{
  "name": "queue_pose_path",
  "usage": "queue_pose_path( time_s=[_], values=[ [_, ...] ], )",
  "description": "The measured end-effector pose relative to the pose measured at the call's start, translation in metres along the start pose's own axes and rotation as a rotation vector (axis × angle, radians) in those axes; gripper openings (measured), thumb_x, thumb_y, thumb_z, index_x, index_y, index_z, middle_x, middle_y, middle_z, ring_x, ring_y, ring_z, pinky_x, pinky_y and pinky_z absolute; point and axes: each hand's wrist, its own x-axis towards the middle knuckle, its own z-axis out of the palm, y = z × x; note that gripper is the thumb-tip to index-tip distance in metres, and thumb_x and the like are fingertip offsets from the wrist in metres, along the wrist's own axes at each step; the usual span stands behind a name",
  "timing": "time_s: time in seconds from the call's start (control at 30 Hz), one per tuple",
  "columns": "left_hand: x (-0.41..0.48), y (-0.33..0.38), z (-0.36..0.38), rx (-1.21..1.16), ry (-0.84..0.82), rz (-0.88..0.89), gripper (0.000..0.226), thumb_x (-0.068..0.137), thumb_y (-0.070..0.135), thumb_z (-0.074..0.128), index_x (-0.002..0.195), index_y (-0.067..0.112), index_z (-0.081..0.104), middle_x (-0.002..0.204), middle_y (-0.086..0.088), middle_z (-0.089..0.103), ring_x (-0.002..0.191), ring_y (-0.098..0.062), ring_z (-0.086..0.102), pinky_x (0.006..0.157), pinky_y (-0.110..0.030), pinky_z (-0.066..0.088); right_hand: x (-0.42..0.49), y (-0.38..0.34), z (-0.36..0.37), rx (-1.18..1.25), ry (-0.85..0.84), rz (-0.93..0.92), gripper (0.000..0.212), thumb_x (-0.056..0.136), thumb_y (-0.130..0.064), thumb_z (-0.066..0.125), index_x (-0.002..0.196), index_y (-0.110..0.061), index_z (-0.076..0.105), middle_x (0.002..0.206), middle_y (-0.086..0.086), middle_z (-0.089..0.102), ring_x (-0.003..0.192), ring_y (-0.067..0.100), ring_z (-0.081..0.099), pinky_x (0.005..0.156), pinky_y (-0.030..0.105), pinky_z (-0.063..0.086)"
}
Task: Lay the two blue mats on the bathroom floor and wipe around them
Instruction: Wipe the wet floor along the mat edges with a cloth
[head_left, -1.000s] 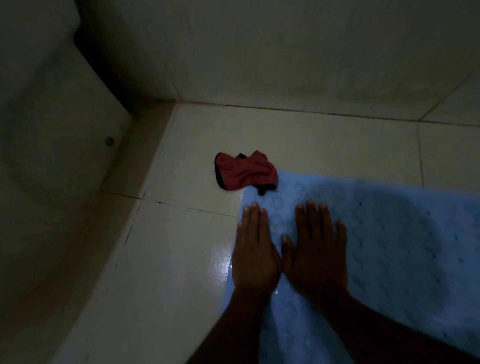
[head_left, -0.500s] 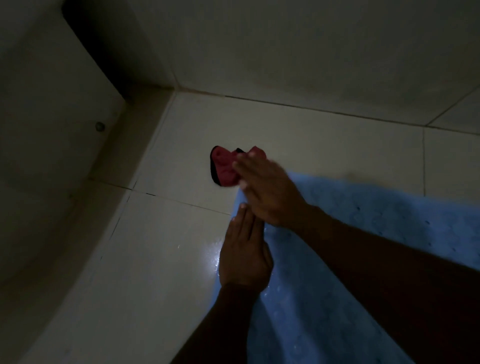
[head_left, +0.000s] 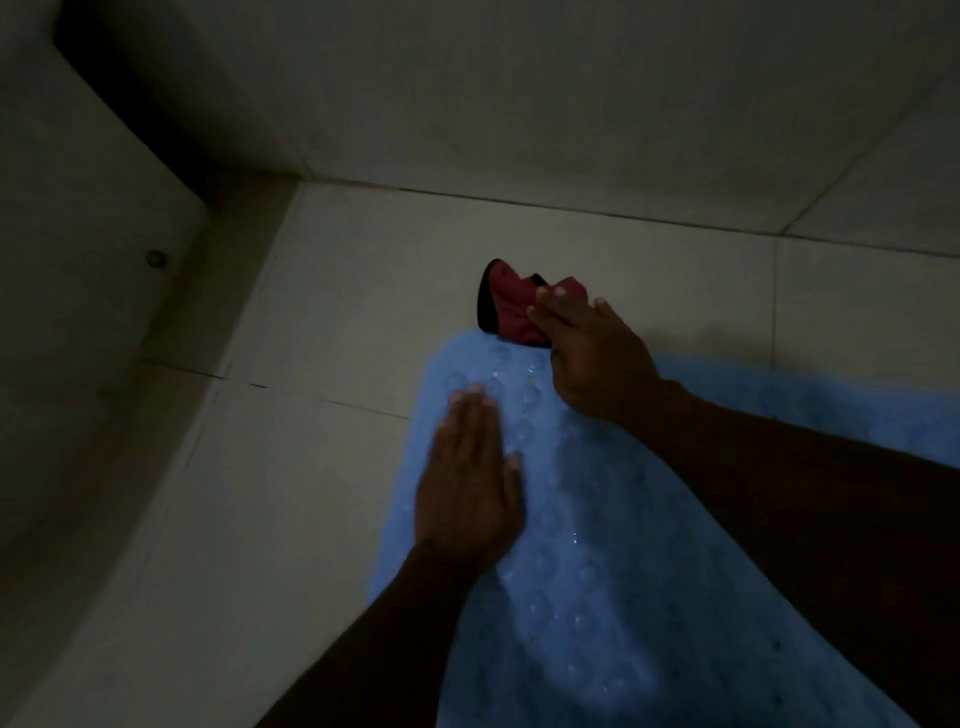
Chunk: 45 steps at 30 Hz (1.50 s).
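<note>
Moved right hand (head_left: 597, 358) off blue mat (head_left: 597, 597) onto red cloth (head_left: 506, 306) at mat's far corner, fingers near straight, laid on it, not yet gripping. Kept left hand (head_left: 467, 488) flat on mat, fingers straight, holding nothing. Probably switching from laying to wiping. Saw no second mat, no legible writing

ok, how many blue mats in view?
1: blue mat on the floor under the left hand, running off frame at right. A second may be out of view.
</note>
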Motion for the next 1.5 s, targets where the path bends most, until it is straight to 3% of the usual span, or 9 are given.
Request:
queue_pose_path(
  time_s=[0.3, 0.57, 0.73, 0.87, 1.03, 1.13, 1.27, 1.37, 1.5],
  values=[
    [0.031, 0.072, 0.017, 0.137, -0.358, -0.098, 0.074, 0.102, 0.062, 0.01, 0.16, 0.03, -0.022, 0.164, -0.002, -0.038, 0.149, -0.022, -0.039, 0.123, -0.048, -0.02, -0.043, 0.052, -0.023, 0.13, 0.034, 0.149, 0.053, 0.074, -0.003, 0.052, 0.124, 0.001, 0.068, 0.138, 0.022, 0.06, 0.128, 0.043, 0.057, 0.103, 0.063, 0.042],
    [0.04, 0.071, 0.011, 0.142, -0.425, -0.138, 0.079, 0.092, 0.07, 0.003, 0.159, 0.033, -0.018, 0.164, -0.004, -0.033, 0.148, -0.024, -0.033, 0.122, -0.052, -0.012, -0.095, 0.097, -0.037, 0.145, -0.058, 0.257, 0.051, 0.081, -0.012, 0.038, 0.118, 0.006, 0.07, 0.127, 0.03, 0.065, 0.115, 0.052, 0.063, 0.09, 0.066, 0.052],
    [0.052, 0.075, 0.0, 0.151, -0.645, -0.157, 0.076, 0.099, 0.069, 0.007, 0.153, 0.035, -0.034, 0.151, -0.002, -0.053, 0.136, -0.023, -0.05, 0.118, -0.05, -0.023, -0.13, 0.134, -0.052, 0.171, 0.039, 0.44, 0.052, 0.095, 0.0, 0.052, 0.146, -0.008, 0.05, 0.156, 0.02, 0.042, 0.144, 0.042, 0.039, 0.118, 0.056, 0.034],
    [0.055, 0.074, 0.001, 0.132, -0.66, -0.157, 0.076, 0.101, 0.068, 0.011, 0.152, 0.036, -0.035, 0.141, 0.001, -0.059, 0.135, -0.023, -0.05, 0.118, -0.051, -0.023, -0.125, 0.123, -0.054, 0.186, -0.014, 0.546, 0.056, 0.092, 0.006, 0.053, 0.145, -0.008, 0.051, 0.159, 0.017, 0.034, 0.148, 0.038, 0.03, 0.12, 0.052, 0.031],
    [0.051, 0.07, 0.005, 0.133, -0.603, -0.142, 0.078, 0.091, 0.074, -0.002, 0.148, 0.037, -0.039, 0.149, -0.001, -0.054, 0.136, -0.024, -0.05, 0.119, -0.052, -0.021, -0.132, 0.133, -0.027, 0.236, 0.099, 0.471, 0.047, 0.081, 0.002, 0.052, 0.126, 0.011, 0.063, 0.135, 0.037, 0.055, 0.124, 0.061, 0.05, 0.103, 0.066, 0.032],
    [0.05, 0.068, 0.008, 0.148, -0.581, -0.136, 0.084, 0.081, 0.075, -0.01, 0.149, 0.035, -0.037, 0.145, 0.0, -0.057, 0.138, -0.025, -0.048, 0.12, -0.052, -0.02, -0.125, 0.121, -0.039, 0.23, 0.086, 0.536, 0.055, 0.079, 0.011, 0.055, 0.134, 0.01, 0.057, 0.147, 0.033, 0.045, 0.138, 0.055, 0.039, 0.114, 0.067, 0.03],
    [0.039, 0.11, 0.017, 0.113, -0.322, -0.077, 0.088, 0.093, 0.058, 0.014, 0.162, 0.004, 0.015, 0.166, -0.022, -0.008, 0.157, -0.042, -0.001, 0.127, -0.055, 0.003, -0.124, 0.128, -0.03, 0.165, 0.155, 0.425, 0.052, 0.078, -0.004, 0.039, 0.12, 0.008, 0.068, 0.133, 0.033, 0.059, 0.122, 0.057, 0.056, 0.096, 0.071, 0.046],
    [0.017, 0.18, 0.055, 0.052, -0.305, 0.215, 0.075, 0.094, 0.042, 0.039, 0.159, 0.004, 0.032, 0.167, -0.024, 0.017, 0.155, -0.041, 0.019, 0.124, -0.053, 0.011, -0.127, 0.137, -0.022, 0.214, 0.135, 0.398, 0.052, 0.081, -0.011, 0.037, 0.115, 0.007, 0.072, 0.124, 0.031, 0.065, 0.11, 0.054, 0.064, 0.079, 0.068, 0.055],
    [0.014, 0.219, 0.08, 0.063, -0.206, 0.141, 0.075, 0.097, 0.047, 0.036, 0.161, 0.009, 0.029, 0.168, -0.023, 0.015, 0.157, -0.039, 0.013, 0.125, -0.054, 0.009, -0.122, 0.135, -0.053, 0.216, 0.136, 0.562, 0.05, 0.093, -0.008, 0.052, 0.143, -0.009, 0.053, 0.151, 0.018, 0.047, 0.135, 0.037, 0.05, 0.11, 0.045, 0.044]
  ],
)
